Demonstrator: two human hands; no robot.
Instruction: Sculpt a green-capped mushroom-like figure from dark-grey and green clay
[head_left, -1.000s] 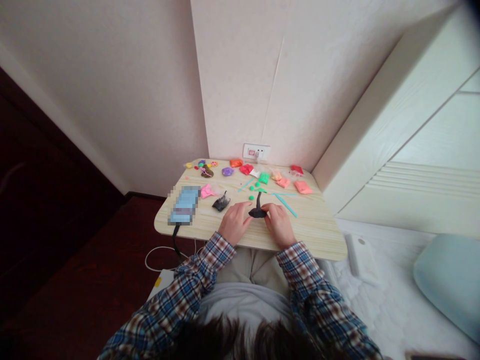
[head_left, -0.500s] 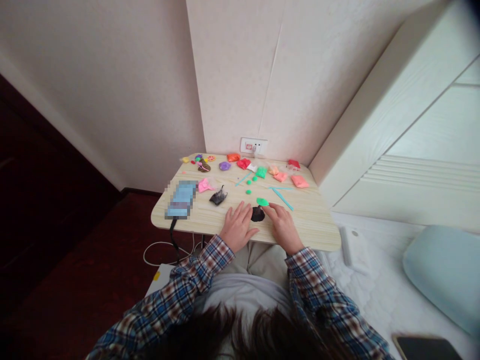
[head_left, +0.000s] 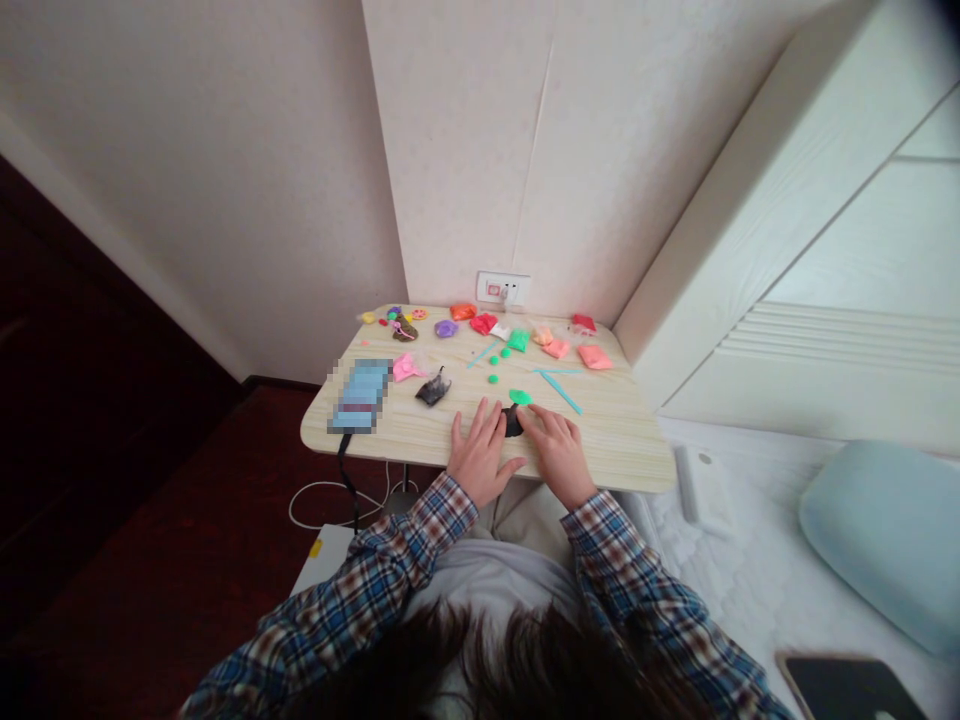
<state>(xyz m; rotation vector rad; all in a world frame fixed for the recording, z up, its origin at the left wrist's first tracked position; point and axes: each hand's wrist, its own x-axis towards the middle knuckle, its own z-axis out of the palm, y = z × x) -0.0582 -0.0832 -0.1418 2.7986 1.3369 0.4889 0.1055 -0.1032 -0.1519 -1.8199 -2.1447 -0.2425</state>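
A black lump of clay (head_left: 513, 421) lies on the small wooden table (head_left: 615, 455) between my two hands. My left hand (head_left: 481, 455) rests flat with fingers stretched out, its fingertips beside the lump. My right hand (head_left: 555, 452) also lies flat with fingers extended, touching the lump from the right. A flat green clay piece (head_left: 520, 397) lies just beyond the black lump.
Several coloured clay packets (head_left: 594, 356) and small clay pieces line the table's far edge. A blurred phone (head_left: 359, 395) with a cable lies at the left, a crumpled black wrapper (head_left: 433, 388) beside it. A teal stick (head_left: 560, 391) lies right of centre. Bed and pillow (head_left: 885, 540) at right.
The black clay stood upright with a stalk a second ago, pinched by both hands; now it is a low lump on the table and both hands lie flat beside it.
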